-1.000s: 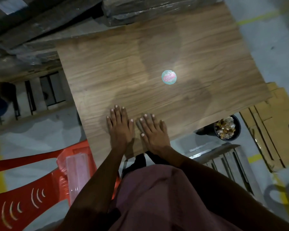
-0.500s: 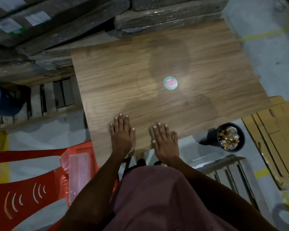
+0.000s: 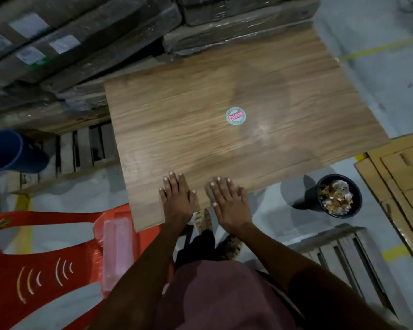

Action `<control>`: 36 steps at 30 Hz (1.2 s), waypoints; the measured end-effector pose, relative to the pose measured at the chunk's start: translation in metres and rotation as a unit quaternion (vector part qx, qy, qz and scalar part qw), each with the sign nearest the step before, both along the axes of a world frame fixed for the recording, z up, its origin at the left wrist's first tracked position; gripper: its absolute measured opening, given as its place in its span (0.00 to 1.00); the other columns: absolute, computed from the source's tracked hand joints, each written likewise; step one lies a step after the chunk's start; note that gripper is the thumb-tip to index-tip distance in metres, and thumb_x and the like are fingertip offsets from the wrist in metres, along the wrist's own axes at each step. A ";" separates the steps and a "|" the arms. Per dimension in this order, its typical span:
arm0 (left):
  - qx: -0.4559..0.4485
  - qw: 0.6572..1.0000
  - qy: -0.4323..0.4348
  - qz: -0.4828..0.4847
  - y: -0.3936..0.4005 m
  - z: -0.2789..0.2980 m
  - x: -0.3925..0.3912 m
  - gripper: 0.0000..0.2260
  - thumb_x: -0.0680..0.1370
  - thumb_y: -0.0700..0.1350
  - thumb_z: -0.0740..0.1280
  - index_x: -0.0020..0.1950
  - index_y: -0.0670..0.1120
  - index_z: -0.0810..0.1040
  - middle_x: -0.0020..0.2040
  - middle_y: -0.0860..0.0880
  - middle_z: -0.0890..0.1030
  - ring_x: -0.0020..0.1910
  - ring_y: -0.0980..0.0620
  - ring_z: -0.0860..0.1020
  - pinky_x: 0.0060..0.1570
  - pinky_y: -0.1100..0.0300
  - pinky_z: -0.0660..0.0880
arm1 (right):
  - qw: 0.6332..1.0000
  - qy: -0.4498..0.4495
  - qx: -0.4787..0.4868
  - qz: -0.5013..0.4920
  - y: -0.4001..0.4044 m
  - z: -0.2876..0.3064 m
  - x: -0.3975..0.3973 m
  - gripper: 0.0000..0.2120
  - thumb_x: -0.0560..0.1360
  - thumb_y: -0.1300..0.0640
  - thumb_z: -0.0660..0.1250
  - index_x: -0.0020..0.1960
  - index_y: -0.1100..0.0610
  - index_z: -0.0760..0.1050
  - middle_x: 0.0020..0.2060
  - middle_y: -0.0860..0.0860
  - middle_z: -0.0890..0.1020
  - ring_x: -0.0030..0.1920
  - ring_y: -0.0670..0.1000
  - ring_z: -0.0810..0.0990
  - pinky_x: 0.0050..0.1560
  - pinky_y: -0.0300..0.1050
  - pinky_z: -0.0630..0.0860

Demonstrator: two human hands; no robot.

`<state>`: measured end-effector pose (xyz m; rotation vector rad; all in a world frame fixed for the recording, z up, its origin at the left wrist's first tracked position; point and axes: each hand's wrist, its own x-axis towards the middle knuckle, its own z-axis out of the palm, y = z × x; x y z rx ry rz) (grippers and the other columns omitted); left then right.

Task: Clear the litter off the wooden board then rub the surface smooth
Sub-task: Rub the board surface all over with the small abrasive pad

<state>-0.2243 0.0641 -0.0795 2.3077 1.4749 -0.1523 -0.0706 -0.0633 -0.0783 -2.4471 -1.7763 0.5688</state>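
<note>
Both hands lie flat with fingers spread on the near edge of the wooden board (image 3: 200, 129), left hand (image 3: 178, 201) beside right hand (image 3: 229, 202). No litter shows, only a round sticker (image 3: 235, 116). The rubbing step looks underway; next, push the palms farther across the grain.

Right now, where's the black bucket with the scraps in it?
In the head view, the black bucket stands on the floor right of the right hand, just past the wooden board's near edge, beside the flattened cardboard.

Warehouse: wrapped board stacks (image 3: 236, 27), pallets (image 3: 81, 148), floor lines (image 3: 377, 47)
</note>
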 end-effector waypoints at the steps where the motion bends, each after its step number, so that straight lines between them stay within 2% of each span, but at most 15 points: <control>1: 0.006 1.000 -0.002 0.006 -0.001 0.001 0.002 0.36 0.80 0.62 0.43 0.84 0.43 0.53 0.83 0.39 0.50 0.82 0.37 0.48 0.77 0.35 0.47 | 0.999 -0.003 0.007 -0.037 -0.002 -0.001 0.007 0.30 0.85 0.45 0.47 0.85 0.50 0.48 0.84 0.51 0.49 0.83 0.59 0.50 0.76 0.68 0.58; 3: 0.023 1.000 0.005 0.019 -0.004 0.001 0.010 0.36 0.80 0.61 0.42 0.83 0.42 0.55 0.83 0.38 0.53 0.82 0.37 0.50 0.76 0.34 0.47 | 0.992 0.005 0.011 -0.127 -0.004 -0.003 0.016 0.29 0.85 0.45 0.47 0.85 0.49 0.46 0.84 0.50 0.47 0.84 0.58 0.48 0.77 0.67 0.54; 5: 0.025 0.999 0.016 0.035 -0.004 -0.001 0.021 0.36 0.80 0.61 0.41 0.82 0.40 0.56 0.83 0.38 0.53 0.82 0.39 0.49 0.76 0.33 0.47 | 0.985 0.023 0.009 -0.172 0.001 -0.003 0.012 0.30 0.86 0.45 0.45 0.85 0.48 0.42 0.84 0.50 0.43 0.84 0.58 0.44 0.78 0.67 0.48; 8: 0.045 0.997 0.017 0.059 0.002 -0.008 0.038 0.34 0.81 0.59 0.44 0.80 0.40 0.60 0.82 0.36 0.53 0.82 0.37 0.50 0.76 0.33 0.50 | 0.991 0.040 0.009 -0.123 0.008 -0.002 -0.006 0.30 0.86 0.45 0.46 0.85 0.50 0.42 0.84 0.52 0.43 0.83 0.60 0.42 0.78 0.69 0.47; 11: 0.049 0.996 -0.005 0.069 0.015 -0.009 0.056 0.32 0.81 0.58 0.46 0.81 0.42 0.59 0.83 0.36 0.51 0.82 0.38 0.47 0.77 0.36 0.46 | 0.998 0.014 0.030 -0.045 0.005 -0.008 -0.002 0.31 0.85 0.46 0.49 0.85 0.53 0.47 0.84 0.53 0.48 0.83 0.61 0.49 0.77 0.70 0.56; 13: 0.060 0.996 -0.020 0.068 0.027 -0.009 0.062 0.30 0.82 0.57 0.49 0.81 0.44 0.59 0.83 0.37 0.50 0.83 0.39 0.46 0.79 0.37 0.46 | 0.997 0.002 0.043 -0.060 0.004 -0.012 0.014 0.30 0.85 0.46 0.49 0.85 0.52 0.48 0.84 0.52 0.50 0.83 0.59 0.50 0.77 0.69 0.56; 15: 0.054 0.996 -0.031 0.060 0.041 -0.009 0.064 0.30 0.82 0.59 0.50 0.82 0.48 0.58 0.83 0.38 0.48 0.83 0.40 0.44 0.79 0.38 0.43 | 0.992 0.000 0.046 -0.121 0.005 -0.013 0.033 0.30 0.85 0.45 0.48 0.85 0.51 0.47 0.84 0.52 0.49 0.84 0.59 0.48 0.78 0.68 0.52; 19: 0.050 0.998 0.002 0.027 0.063 -0.009 0.068 0.28 0.83 0.63 0.50 0.83 0.59 0.54 0.84 0.41 0.44 0.83 0.40 0.42 0.78 0.37 0.38 | 0.976 0.020 0.050 -0.209 0.019 -0.014 0.044 0.30 0.85 0.45 0.47 0.85 0.51 0.45 0.84 0.53 0.47 0.83 0.60 0.46 0.79 0.67 0.48; 22: 0.045 0.998 -0.001 0.033 0.068 -0.009 0.075 0.28 0.83 0.63 0.52 0.83 0.60 0.53 0.84 0.41 0.43 0.82 0.39 0.41 0.77 0.36 0.38 | 0.988 0.026 0.056 -0.143 0.031 -0.013 0.018 0.30 0.85 0.44 0.46 0.85 0.52 0.44 0.84 0.54 0.46 0.83 0.63 0.45 0.79 0.68 0.46; 25: 0.056 0.997 0.000 0.047 0.069 -0.009 0.078 0.28 0.83 0.63 0.54 0.82 0.60 0.54 0.84 0.40 0.45 0.82 0.38 0.43 0.77 0.34 0.41 | 0.995 0.002 0.074 -0.068 0.034 -0.016 0.006 0.31 0.85 0.46 0.49 0.85 0.53 0.47 0.84 0.54 0.49 0.83 0.61 0.49 0.79 0.67 0.52; 28: 0.059 0.997 0.007 0.041 0.078 -0.008 0.079 0.29 0.82 0.66 0.53 0.82 0.60 0.54 0.84 0.41 0.46 0.82 0.37 0.45 0.77 0.33 0.41 | 0.991 -0.020 0.080 -0.103 0.036 -0.018 0.028 0.30 0.84 0.46 0.50 0.85 0.52 0.51 0.84 0.53 0.53 0.83 0.60 0.53 0.79 0.67 0.53; 32: 0.060 0.997 0.007 0.044 0.097 -0.008 0.084 0.30 0.81 0.69 0.52 0.82 0.61 0.55 0.84 0.40 0.45 0.82 0.37 0.44 0.76 0.34 0.40 | 0.977 -0.024 0.065 -0.202 0.050 -0.021 0.053 0.30 0.85 0.46 0.50 0.85 0.52 0.49 0.84 0.52 0.50 0.83 0.60 0.49 0.80 0.66 0.48; 34: 0.063 0.997 0.003 0.049 0.102 -0.009 0.091 0.29 0.82 0.68 0.52 0.82 0.61 0.55 0.84 0.39 0.45 0.82 0.37 0.43 0.76 0.34 0.40 | 0.979 -0.019 0.069 -0.189 0.056 -0.021 0.049 0.31 0.85 0.46 0.50 0.85 0.52 0.48 0.84 0.53 0.49 0.83 0.61 0.49 0.79 0.67 0.47; 36: 0.062 0.996 0.004 0.062 0.104 -0.011 0.097 0.29 0.82 0.67 0.51 0.82 0.61 0.55 0.83 0.38 0.44 0.82 0.37 0.43 0.76 0.33 0.40 | 0.990 -0.016 0.073 -0.123 0.060 -0.020 0.039 0.31 0.85 0.46 0.50 0.85 0.53 0.47 0.84 0.54 0.49 0.83 0.62 0.48 0.79 0.68 0.48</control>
